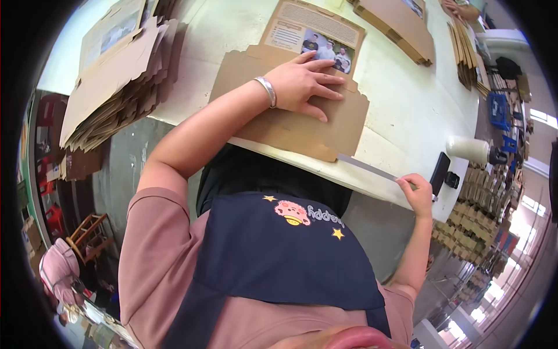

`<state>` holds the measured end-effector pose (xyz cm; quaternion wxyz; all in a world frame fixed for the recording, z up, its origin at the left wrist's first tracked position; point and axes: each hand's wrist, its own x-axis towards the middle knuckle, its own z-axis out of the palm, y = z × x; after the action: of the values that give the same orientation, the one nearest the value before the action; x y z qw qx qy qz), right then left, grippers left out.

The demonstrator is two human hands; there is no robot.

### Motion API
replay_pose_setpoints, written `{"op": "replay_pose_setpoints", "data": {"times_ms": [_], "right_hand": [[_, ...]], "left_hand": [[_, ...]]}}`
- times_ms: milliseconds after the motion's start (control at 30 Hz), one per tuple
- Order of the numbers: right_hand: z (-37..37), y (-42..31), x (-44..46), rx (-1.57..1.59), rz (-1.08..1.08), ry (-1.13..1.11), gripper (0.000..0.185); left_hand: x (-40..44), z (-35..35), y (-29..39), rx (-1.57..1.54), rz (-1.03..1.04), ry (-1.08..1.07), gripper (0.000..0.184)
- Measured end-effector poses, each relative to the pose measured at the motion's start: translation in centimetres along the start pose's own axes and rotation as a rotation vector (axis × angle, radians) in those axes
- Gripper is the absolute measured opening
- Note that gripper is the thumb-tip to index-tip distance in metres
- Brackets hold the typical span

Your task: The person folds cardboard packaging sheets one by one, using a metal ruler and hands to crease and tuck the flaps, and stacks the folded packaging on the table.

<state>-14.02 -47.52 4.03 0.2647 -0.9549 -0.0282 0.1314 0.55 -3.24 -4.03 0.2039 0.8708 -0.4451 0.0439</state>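
Note:
My left hand [308,84], a silver bangle at its wrist, lies palm down with fingers spread on a flat brown cardboard piece [279,125]. Its fingertips reach onto a printed panel [317,35] with text and a photo of people. At the table's near edge, my right hand [415,193] pinches the end of a thin grey strip [369,168]. This strip runs taut from the cardboard's lower right corner to my fingers and looks like tape backing, though its exact kind is hard to make out.
A thick stack of folded cardboard [116,87] stands at the left of the white table [401,116]. More cardboard [398,26] lies at the far side. A whitish bottle [468,149] and a black phone-like object [440,173] are on the right. Another person's hand [462,10] shows at upper right.

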Motion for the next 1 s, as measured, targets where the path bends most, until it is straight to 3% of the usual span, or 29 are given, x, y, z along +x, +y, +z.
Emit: {"op": "replay_pose_setpoints", "data": {"times_ms": [267, 367, 467, 567, 667, 733, 867, 933, 967, 1000], "right_hand": [[5.5, -4.3, 1.9, 0.212, 0.034, -0.049, 0.015], [7.9, -9.5, 3.0, 0.124, -0.006, -0.062, 0.017], [8.2, -9.8, 3.0, 0.049, -0.058, -0.054, 0.019], [7.7, -9.7, 2.6, -0.091, -0.359, 0.072, 0.019], [7.8, -9.0, 2.4, -0.201, -0.549, 0.218, 0.017], [8.3, -8.5, 2.0, -0.199, -0.620, 0.287, 0.015], [8.7, -9.6, 1.7, 0.047, -0.444, 0.145, 0.013], [7.6, -10.6, 2.6, 0.179, 0.019, -0.234, 0.024], [7.2, -10.7, 3.4, 0.176, 0.020, -0.238, 0.024], [6.8, -10.7, 4.4, 0.237, 0.125, -0.376, 0.029]], "left_hand": [[0.6, -0.2, 0.5, -0.034, -0.080, 0.037, 0.053], [0.7, -0.2, 0.4, -0.035, -0.071, 0.041, 0.053], [0.5, -0.2, 0.0, -0.025, -0.054, 0.035, 0.054], [-0.4, -0.1, 0.4, -0.025, -0.061, 0.020, 0.059], [-3.4, -3.3, 6.6, 0.091, -0.358, -0.120, 0.066], [-5.4, -3.1, 9.3, 0.007, -0.428, -0.157, 0.072], [-6.7, -1.3, 9.3, -0.057, -0.433, 0.031, 0.079], [-6.5, -0.6, 8.5, -0.061, -0.437, 0.040, 0.077], [-6.4, -0.2, 8.2, -0.026, -0.432, 0.077, 0.075], [-6.2, 0.2, 8.1, 0.007, -0.426, 0.116, 0.072]]}}
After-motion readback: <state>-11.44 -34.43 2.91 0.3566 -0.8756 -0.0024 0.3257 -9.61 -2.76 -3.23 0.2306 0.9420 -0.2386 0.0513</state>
